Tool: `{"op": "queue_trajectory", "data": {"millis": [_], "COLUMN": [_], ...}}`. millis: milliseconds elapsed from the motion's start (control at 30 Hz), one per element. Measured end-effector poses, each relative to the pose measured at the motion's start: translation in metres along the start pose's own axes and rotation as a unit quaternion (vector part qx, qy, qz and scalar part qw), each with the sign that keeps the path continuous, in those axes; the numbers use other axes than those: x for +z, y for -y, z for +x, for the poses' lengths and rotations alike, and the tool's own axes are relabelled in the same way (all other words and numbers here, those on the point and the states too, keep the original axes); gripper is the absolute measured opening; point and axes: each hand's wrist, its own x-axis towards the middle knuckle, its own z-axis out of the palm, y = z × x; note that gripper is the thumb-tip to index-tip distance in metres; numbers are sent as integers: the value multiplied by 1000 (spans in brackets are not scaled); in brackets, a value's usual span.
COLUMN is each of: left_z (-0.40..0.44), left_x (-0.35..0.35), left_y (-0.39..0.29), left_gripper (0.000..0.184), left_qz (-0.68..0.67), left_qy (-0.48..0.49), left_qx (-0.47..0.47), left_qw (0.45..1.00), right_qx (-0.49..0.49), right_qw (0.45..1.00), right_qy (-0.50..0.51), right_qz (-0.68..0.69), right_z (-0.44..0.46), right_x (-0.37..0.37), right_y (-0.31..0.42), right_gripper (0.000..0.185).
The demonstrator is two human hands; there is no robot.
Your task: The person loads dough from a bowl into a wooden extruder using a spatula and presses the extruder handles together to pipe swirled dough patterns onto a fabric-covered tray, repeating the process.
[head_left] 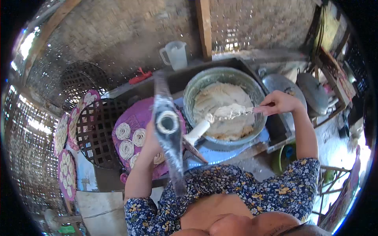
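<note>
My left hand [152, 139] is closed on a hand press, a long board [167, 124] with a round opening, its fingers mostly hidden behind the board. A white cylinder [198, 132], part of the press or its plunger, sticks out to the right near the bowl's rim. My right hand [278, 103] pinches the end of a thin, dough-smeared spatula [238, 114]. The spatula lies across the view over a large bowl [192, 86] of pale dough [224, 96], its far tip by the cylinder's end.
Coiled noodle-like dough rounds [126, 149] rest on a purple-covered tray [138, 114] at left. Beside it stands a dark woven rack [98, 133]. A measuring jug [176, 56] and a red cloth or bag [139, 76] sit behind. Metal lids [313, 92] are at right.
</note>
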Motion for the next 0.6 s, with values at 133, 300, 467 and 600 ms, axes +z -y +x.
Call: {"op": "queue_trajectory", "data": {"millis": [133,300,467,600], "left_z": [28,35,32,41], "left_x": [36,55,59,56], "left_y": [-20,-29,-42,-23], "left_gripper": [38,44,44,40], "left_qz": [301,385,400,364], "left_qy": [52,104,91,42], "left_qx": [80,140,142,103], "left_qw": [949,906,901,925], "right_qx": [-52,-133,-272,-302], "right_qw": [994,982,838,663], "right_qy": [-19,-35,-199,-254], "right_qz": [97,-133,-429,-637], "right_z": [0,16,22,40], "right_x": [-28,-39,-25,43], "right_y": [50,102,158,176], "right_gripper": [36,33,21,16]}}
